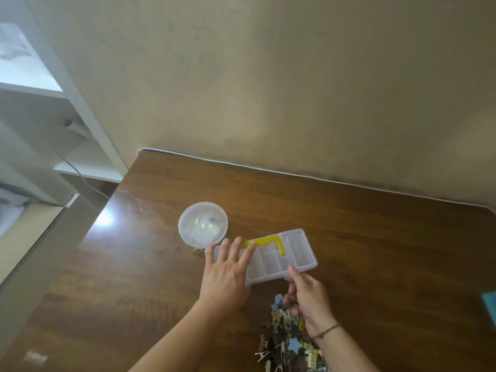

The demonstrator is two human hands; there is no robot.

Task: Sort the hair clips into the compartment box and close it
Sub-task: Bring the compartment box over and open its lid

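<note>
Nearest the person there's a big jumbled heap of hair clips (288,336) on the wooden desk (375,251), stars and little claw shapes all mixed up, so basically none of the sorting looks done yet. The right hand (308,299) hovers over the top of that pile, index finger touching the front edge of the compartment box (281,256); can't tell if it's pinching a clip or the latch. The left hand (228,269) lies flat and spread on the box's left end, gripping nothing. The box looks empty apart from a yellow divider piece (271,244). Just behind its left end sits a round clear container (202,223), near the wall (268,76). Closing comes way later, I'd say.
</note>
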